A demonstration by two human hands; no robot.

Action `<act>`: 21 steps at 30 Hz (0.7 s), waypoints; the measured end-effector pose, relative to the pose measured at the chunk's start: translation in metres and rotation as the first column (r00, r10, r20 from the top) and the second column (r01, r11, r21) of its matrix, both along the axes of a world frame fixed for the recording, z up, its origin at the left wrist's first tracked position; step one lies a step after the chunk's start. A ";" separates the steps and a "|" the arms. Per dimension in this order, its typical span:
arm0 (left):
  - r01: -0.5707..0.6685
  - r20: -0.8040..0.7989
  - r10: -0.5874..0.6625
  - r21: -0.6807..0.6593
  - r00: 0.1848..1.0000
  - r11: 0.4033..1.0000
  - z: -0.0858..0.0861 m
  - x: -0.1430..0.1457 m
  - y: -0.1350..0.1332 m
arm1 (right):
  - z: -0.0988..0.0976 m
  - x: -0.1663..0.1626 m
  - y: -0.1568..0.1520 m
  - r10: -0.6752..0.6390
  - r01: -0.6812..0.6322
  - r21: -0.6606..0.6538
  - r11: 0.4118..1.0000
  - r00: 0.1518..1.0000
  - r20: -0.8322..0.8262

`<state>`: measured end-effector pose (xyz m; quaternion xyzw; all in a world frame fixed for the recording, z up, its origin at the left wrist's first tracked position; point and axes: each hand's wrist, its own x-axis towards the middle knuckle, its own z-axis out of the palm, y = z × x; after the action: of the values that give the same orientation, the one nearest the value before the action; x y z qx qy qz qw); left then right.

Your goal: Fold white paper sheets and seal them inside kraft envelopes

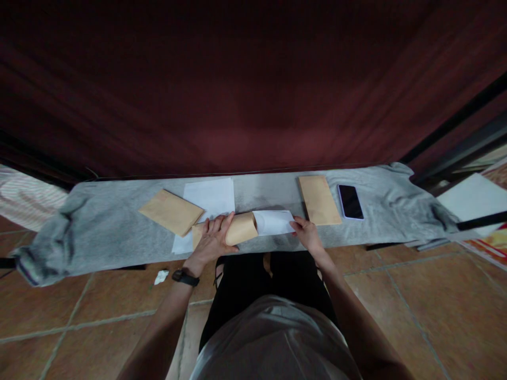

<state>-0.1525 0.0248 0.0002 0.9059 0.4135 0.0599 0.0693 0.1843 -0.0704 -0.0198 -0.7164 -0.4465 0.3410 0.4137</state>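
Observation:
My left hand (214, 237) lies with fingers spread over a brown paper envelope (242, 230), holding it down against the cloth-covered bench. The envelope's right end gapes open, its upper side bowed up. Folded white paper (274, 222) sticks out of that end, partly inside. My right hand (306, 232) is closed in a pinch on the paper's right edge. Left of my left hand is another brown envelope (172, 211), lying at a slant over white sheets (216, 194). A third brown envelope (319, 199) rests just beyond my right hand.
A phone (350, 201) with a dark screen lies right of the third envelope. Grey cloth (106, 221) covers the narrow bench. Dark red fabric (253, 105) rises behind it. A crumpled white scrap (161, 276) is on the tiled floor (114, 301).

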 end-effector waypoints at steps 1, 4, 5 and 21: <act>0.000 0.001 0.000 -0.004 1.000 1.000 -0.001 -0.001 0.001 | 0.001 0.002 0.000 0.014 -0.014 -0.008 1.000 1.000 0.001; 0.006 -0.004 -0.006 -0.009 1.000 1.000 -0.002 -0.002 0.002 | 0.005 0.006 0.000 0.041 -0.041 -0.024 0.999 0.999 0.003; 0.009 -0.005 -0.009 -0.011 1.000 1.000 -0.002 -0.001 0.001 | 0.005 0.006 0.001 0.048 -0.047 -0.026 0.999 0.999 0.003; 0.084 0.051 -0.085 0.008 0.995 0.996 0.022 0.039 -0.021 | 0.004 -0.057 0.000 0.086 -0.087 0.065 0.994 0.996 0.012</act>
<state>-0.1139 0.0033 0.0217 0.9209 0.3727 0.0815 0.0798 0.1278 -0.0707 -0.0162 -0.6841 -0.4900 0.3405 0.4195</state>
